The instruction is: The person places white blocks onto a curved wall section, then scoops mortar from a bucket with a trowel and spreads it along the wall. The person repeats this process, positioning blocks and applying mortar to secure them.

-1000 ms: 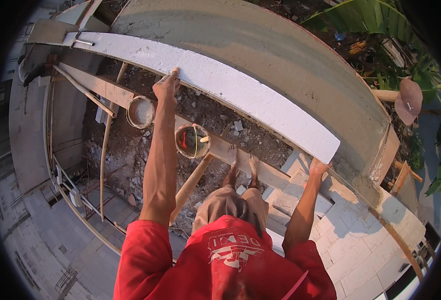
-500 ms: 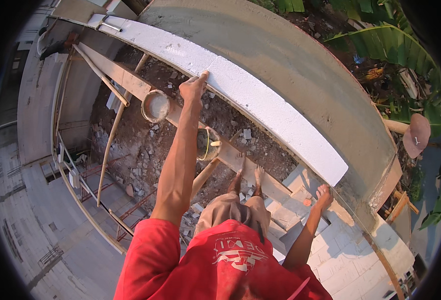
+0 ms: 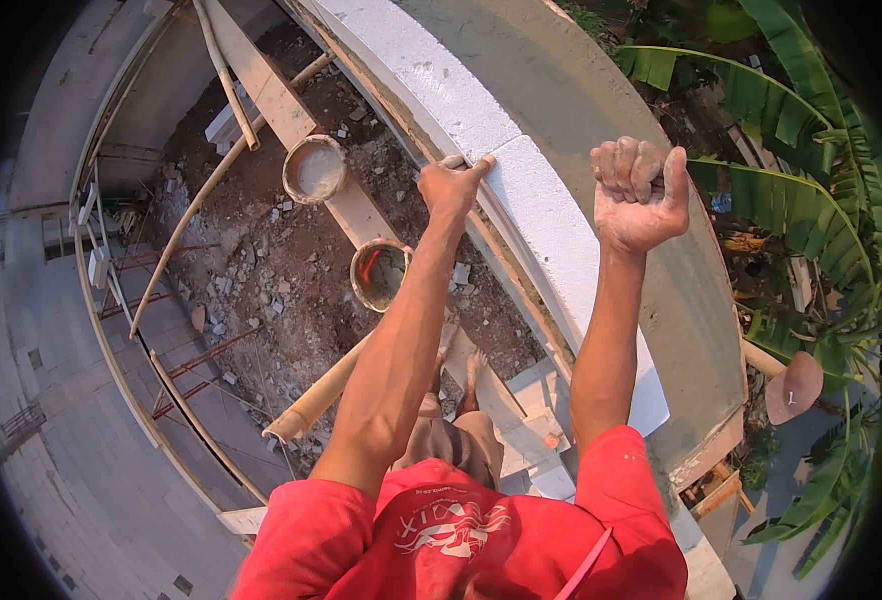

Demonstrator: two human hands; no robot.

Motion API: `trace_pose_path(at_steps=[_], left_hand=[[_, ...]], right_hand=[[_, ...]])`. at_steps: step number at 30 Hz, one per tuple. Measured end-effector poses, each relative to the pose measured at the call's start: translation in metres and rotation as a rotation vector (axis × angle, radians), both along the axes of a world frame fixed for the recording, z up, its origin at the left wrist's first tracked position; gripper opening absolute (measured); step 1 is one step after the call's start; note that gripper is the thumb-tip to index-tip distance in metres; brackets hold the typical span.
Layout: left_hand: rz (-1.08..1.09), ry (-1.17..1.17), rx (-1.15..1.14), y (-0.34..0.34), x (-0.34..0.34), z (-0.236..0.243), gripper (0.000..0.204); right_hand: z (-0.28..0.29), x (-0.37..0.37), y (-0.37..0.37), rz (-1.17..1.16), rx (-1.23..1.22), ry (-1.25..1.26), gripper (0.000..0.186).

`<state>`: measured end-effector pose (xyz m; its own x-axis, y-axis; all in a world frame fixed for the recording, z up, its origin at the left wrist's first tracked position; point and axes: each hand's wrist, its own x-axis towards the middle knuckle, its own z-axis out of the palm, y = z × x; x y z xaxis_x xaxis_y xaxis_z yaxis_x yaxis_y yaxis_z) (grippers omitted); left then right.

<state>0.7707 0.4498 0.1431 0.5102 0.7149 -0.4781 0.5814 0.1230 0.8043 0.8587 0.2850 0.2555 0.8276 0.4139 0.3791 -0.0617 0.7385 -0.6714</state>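
As L hand (image 3: 451, 186) stays on wht blks (image 3: 553, 222), R hand (image 3: 641, 196) now raised.

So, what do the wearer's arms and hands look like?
Short red sleeves, forearms uncovered below them. Left hand and right hand: no gloves, no watch or band visible at either wrist. Pale, dusty residue on the right hand's fingers. No cables visible along the arms.

You have open air between your left hand (image 3: 451, 188) and raised right hand (image 3: 641, 195), above the white blocks (image 3: 543, 192); two buckets (image 3: 360, 288) and a bamboo pole (image 3: 316, 392) hem your left forearm.
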Motion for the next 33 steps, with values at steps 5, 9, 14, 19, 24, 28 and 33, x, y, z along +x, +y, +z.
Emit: trace_pose_path(at_steps=[5, 9, 14, 19, 24, 28, 33], left_hand=[[0.026, -0.046, 0.027, -0.002, 0.012, 0.002, 0.047], [0.094, -0.036, 0.039, -0.001, -0.004, -0.012, 0.047], [0.075, -0.059, 0.074, 0.001, -0.001, -0.01, 0.046], [0.087, -0.018, 0.02, -0.002, 0.005, 0.001, 0.053], [0.099, -0.027, -0.038, 0.002, 0.006, 0.008, 0.058], [0.128, 0.048, 0.068, -0.013, 0.002, 0.0, 0.056], [0.123, 0.017, 0.02, 0.008, 0.006, 0.008, 0.06]], right_hand=[[-0.105, 0.026, 0.069, 0.022, -0.441, 0.027, 0.051], [-0.082, 0.031, 0.083, 0.022, -0.412, -0.003, 0.051], [-0.088, 0.033, 0.091, 0.059, -0.401, 0.026, 0.051], [-0.107, 0.026, 0.092, -0.017, -0.653, 0.015, 0.05], [-0.11, 0.027, 0.079, -0.016, -0.599, -0.015, 0.05], [-0.116, 0.024, 0.065, 0.017, -0.575, -0.039, 0.049], [-0.118, 0.019, 0.055, 0.015, -0.49, 0.005, 0.05]])
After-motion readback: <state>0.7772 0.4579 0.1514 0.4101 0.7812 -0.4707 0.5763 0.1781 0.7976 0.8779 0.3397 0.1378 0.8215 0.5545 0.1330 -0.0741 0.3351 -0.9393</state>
